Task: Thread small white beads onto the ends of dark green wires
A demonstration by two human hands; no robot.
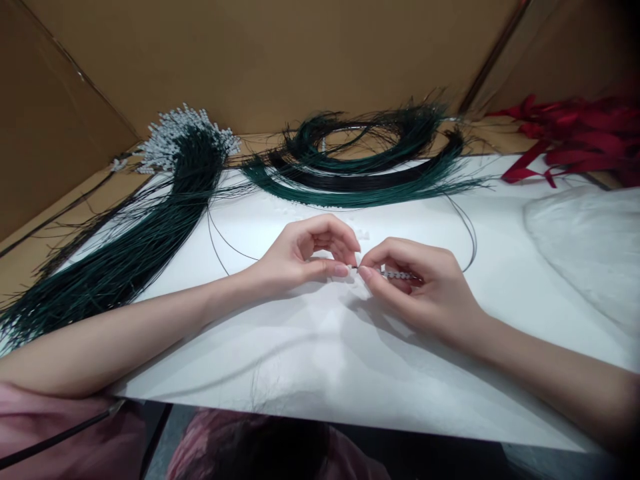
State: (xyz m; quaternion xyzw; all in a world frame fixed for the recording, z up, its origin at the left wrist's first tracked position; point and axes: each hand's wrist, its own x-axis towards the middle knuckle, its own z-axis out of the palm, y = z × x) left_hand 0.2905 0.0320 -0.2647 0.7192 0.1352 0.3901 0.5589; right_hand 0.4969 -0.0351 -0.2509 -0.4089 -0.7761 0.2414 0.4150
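Observation:
My left hand (307, 253) is pinched, thumb against fingertips, on what looks like a small white bead (352, 266). Right beside it, my right hand (425, 277) grips a thin dark wire between thumb and forefinger. A row of whitish beads (397, 275) on that wire shows under the right hand's curled fingers. The fingertips of both hands almost meet above the white table (310, 360). Loops of thin wire (473, 233) curve out behind the right hand. More small white pieces (363, 235) lie just beyond my hands.
At the left lies a large bundle of dark green wires (150, 233), tipped with white beads (173, 137). Curved bundles of green and black wire (360, 190) rest at the back. Red ribbons (585, 140) and clear plastic (590, 247) are on the right. Cardboard walls (300, 60) surround the table.

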